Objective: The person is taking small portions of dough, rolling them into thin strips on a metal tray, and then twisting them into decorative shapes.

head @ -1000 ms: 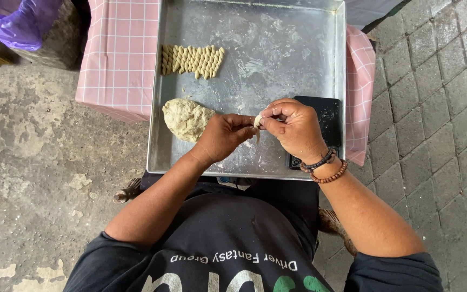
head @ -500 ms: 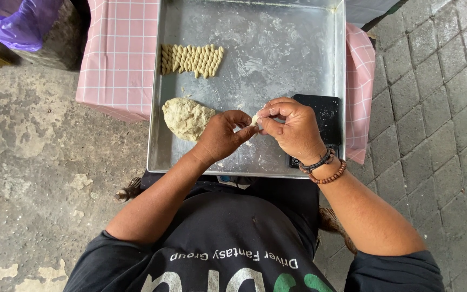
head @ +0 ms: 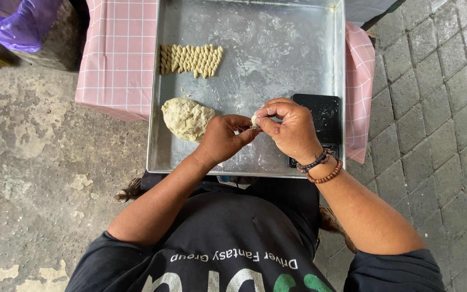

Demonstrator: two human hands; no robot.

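A small piece of pale dough [head: 255, 120] is pinched between the fingertips of my left hand [head: 224, 138] and my right hand [head: 290, 128], held just above the near part of a large metal tray [head: 277, 48]. A lump of dough [head: 187, 118] lies on the tray right beside my left hand. A row of several twisted dough pieces [head: 191, 59] lies at the tray's far left. My right wrist wears two bead bracelets [head: 320, 166].
A small black digital scale [head: 324, 116] sits at the tray's near right, partly behind my right hand. The tray rests on a table with a pink checked cloth [head: 115, 54]. A purple plastic bag [head: 14, 21] lies far left. Concrete floor left, paving stones right.
Both hands stay together over the tray's near edge, working the small dough piece; the fingers have shifted slightly. The lump and the row of twists have not moved.
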